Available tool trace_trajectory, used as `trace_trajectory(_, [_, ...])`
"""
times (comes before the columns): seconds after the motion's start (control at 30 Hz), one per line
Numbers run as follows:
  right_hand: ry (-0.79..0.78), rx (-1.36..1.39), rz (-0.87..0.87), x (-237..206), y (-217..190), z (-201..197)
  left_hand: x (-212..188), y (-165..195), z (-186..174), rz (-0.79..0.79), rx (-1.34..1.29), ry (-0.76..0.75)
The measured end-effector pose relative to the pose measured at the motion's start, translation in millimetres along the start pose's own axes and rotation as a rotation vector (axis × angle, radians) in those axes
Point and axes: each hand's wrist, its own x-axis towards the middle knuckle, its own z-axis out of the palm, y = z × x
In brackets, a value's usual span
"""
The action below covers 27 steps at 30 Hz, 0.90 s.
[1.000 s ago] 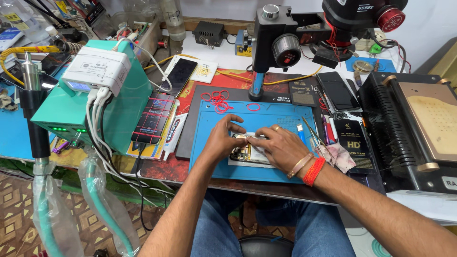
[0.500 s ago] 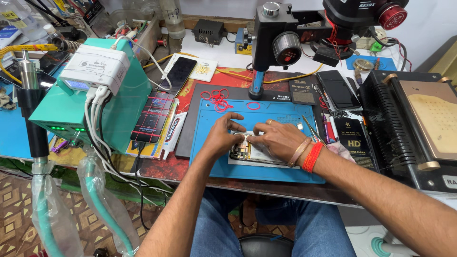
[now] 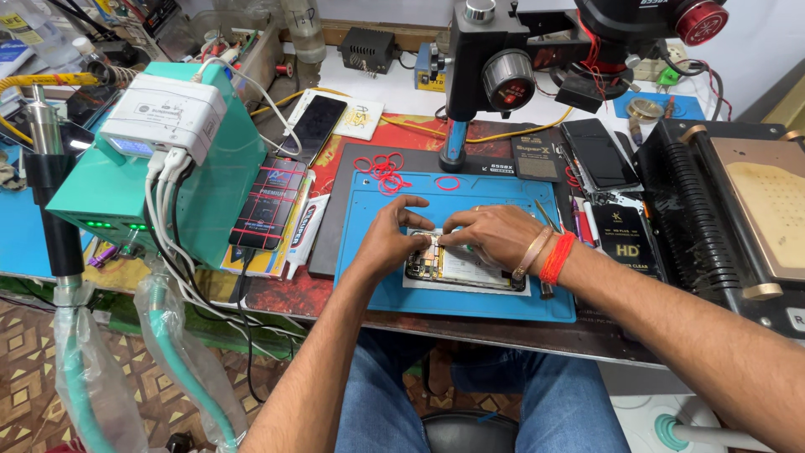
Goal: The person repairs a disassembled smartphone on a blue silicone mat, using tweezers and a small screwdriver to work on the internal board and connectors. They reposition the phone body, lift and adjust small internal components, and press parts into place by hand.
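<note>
An opened phone (image 3: 464,270) with its circuit board showing lies on a blue work mat (image 3: 369,289) at the bench's front. My left hand (image 3: 391,236) rests on the phone's left end, fingertips pinching at a small part near its top edge. Beside it, my right hand (image 3: 488,236), with a red band and a bangle on the wrist, presses fingertips on the same spot. The small part between the fingertips is too hidden to make out.
A microscope (image 3: 503,71) stands behind the mat, with red rubber bands (image 3: 384,170) at its base. A teal machine (image 3: 210,180) with white cables sits left, a black heating press (image 3: 738,210) right. Phones (image 3: 597,155) and tweezers (image 3: 549,216) lie around.
Both hands stay on the opened phone; the fingertips have drawn together at its top edge. The camera view shifted slightly.
</note>
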Motion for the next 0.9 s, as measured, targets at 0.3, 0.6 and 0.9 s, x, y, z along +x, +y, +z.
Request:
trace_trajectory(0.3, [-0.066, -0.026, 0.018, 3, 0, -4, 1, -5, 7, -0.072, 0.015, 0.049])
trace_trajectory(0.6, [0.055, 0.099, 0.029, -7, 6, 2, 7, -6, 15, -0.024, 0.105, 0.113])
trace_trajectory(0.9, [0.083, 0.18, 0.06, -10, 8, 13, 8, 7, 5, -0.023, 0.088, -0.013])
